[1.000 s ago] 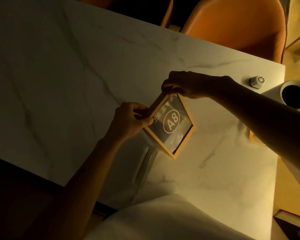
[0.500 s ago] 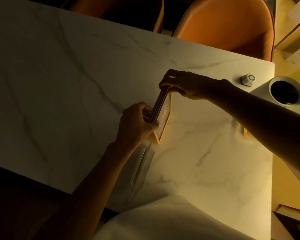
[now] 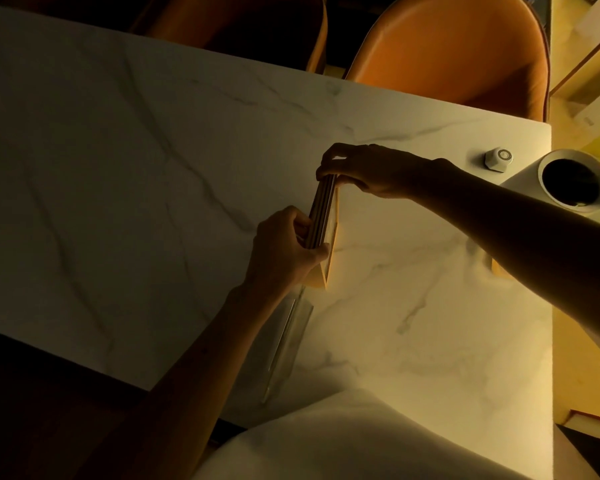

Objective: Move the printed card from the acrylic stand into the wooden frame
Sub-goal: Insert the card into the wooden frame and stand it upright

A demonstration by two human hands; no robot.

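You see a white marble table point(image 3: 153, 161), a small hexagonal knob point(image 3: 497, 159) near its far right corner, and two orange chairs point(image 3: 458, 57) beyond the far edge.

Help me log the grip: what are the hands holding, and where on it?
Both hold the wooden frame, stood edge-on: left hand grips its near end, right hand pinches its far end.
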